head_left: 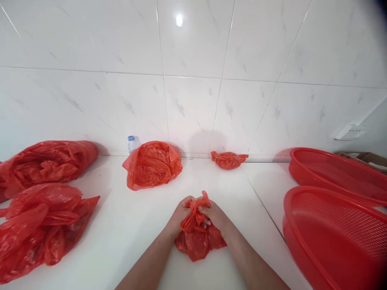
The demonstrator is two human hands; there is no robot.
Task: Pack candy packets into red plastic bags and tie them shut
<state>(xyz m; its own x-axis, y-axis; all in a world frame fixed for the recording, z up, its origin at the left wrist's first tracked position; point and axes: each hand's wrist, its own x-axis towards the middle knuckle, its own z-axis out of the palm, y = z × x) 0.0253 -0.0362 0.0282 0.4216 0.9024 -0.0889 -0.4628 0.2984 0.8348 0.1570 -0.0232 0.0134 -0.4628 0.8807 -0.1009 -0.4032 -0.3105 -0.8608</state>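
A red plastic bag with a bunched, twisted top is between my hands, low in the middle of the white tabletop. My left hand grips the gathered top from the left side. From the right, my right hand pinches the same gathered plastic, its thumb on the twist. A short tip of the bag sticks up above my fingers. Whatever the bag contains is hidden. Behind my hands, near the wall, lies a small tied red bag.
An open red bag stands at the back, with a blue-capped bottle behind it. On the left lie a rolled red bag and a full-looking red bag. Two red plastic baskets occupy the right. The tiled wall bounds the table.
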